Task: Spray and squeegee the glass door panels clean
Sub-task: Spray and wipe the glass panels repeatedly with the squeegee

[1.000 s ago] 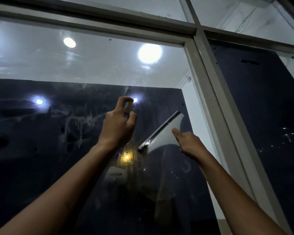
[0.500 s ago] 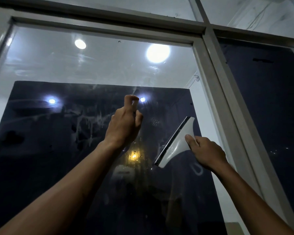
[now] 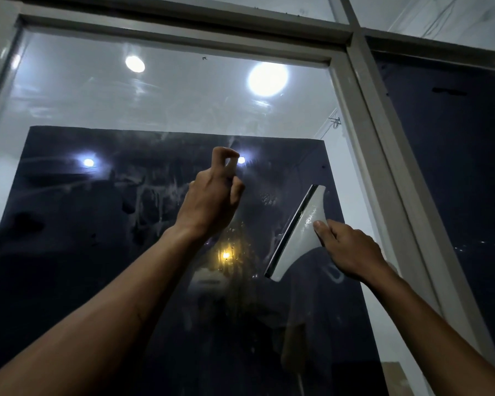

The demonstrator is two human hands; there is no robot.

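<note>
The squeegee (image 3: 300,232) is pale grey-white with a thin black blade strip along its left edge. To its left, the glass panel (image 3: 97,212) looks deep navy-black, marked with whitish, streaky smears and drip trails. Just left of the squeegee's lower end glows a small amber-yellow light reflection (image 3: 226,255) amid speckled droplets. Above the squeegee, the glass shows a milky grey-white band with round bright white light spots. To the squeegee's right runs the frame (image 3: 363,155), a dull grey-beige.

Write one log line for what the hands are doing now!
left hand: grips small spray bottle | right hand: holds white squeegee | streaky glass door panel: wet
</note>
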